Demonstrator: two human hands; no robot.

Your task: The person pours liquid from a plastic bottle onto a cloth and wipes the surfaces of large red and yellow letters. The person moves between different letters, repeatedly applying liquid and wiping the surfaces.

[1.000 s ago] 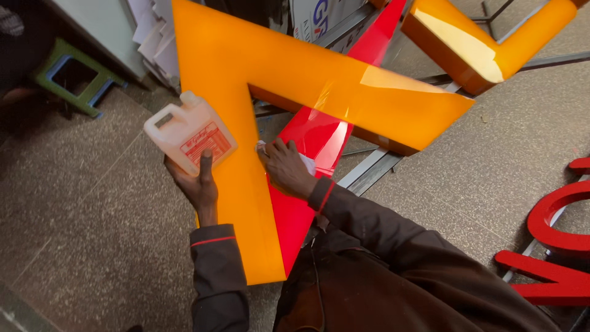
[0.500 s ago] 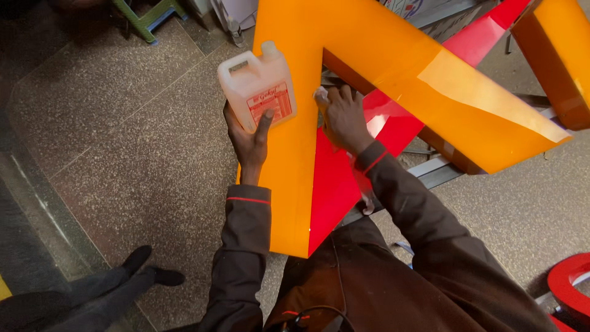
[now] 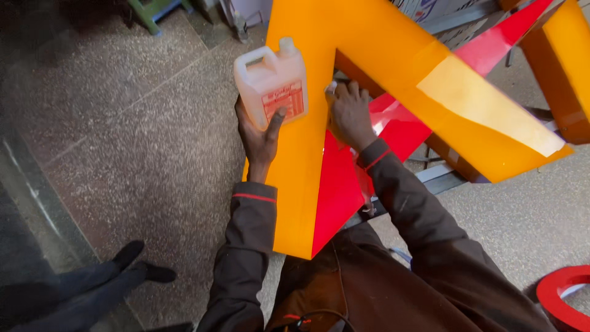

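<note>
My left hand [image 3: 261,135] grips a white plastic jug [image 3: 271,83] with a red label, held upright against the left edge of a big orange sign letter [image 3: 393,67]. My right hand [image 3: 349,114] presses a small pale cloth [image 3: 330,89] onto the letter at the inner corner where the orange face meets its red side panel [image 3: 338,184]. The cloth is mostly hidden under my fingers. The letter leans over my lap, and both my sleeves are dark with a red band at the cuff.
A speckled stone floor [image 3: 141,147] lies to the left. Another person's dark leg and shoe [image 3: 132,264] reach in at the lower left. A second orange letter [image 3: 568,67] stands at the right, a red curved letter [image 3: 562,295] at the lower right, a green stool [image 3: 150,9] at the top.
The view has swung left and down, so the letter now sits higher and to the right. The jug is held more upright. My right hand stays at the same inner corner.
</note>
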